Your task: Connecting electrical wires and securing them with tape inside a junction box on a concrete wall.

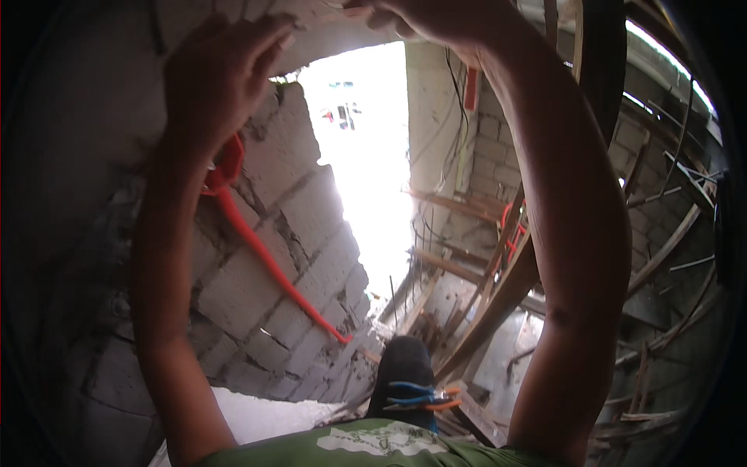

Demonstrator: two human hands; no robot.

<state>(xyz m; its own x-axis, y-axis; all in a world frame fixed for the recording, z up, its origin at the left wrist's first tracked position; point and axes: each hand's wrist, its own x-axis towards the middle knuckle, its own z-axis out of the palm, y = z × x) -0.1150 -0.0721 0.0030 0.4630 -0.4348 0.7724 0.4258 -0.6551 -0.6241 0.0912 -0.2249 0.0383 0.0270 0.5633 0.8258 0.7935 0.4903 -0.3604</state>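
Observation:
Both arms are raised, and my hands work overhead at the top edge of the head view. My left hand has its fingers bent and pressed together; whatever they grip is too dark to make out. To its right, my right hand is partly cut off by the frame edge, its fingers curled towards the left hand. What lies in that grip is hidden too. Behind my left wrist, a red electrical box sits in the block wall. An orange conduit runs down from this box along the blocks.
The grey block wall has a broken edge beside a bright opening. Wooden beams and metal rods crowd the right side. Pliers with blue and orange handles show at my waist. Another red box hangs by the pillar.

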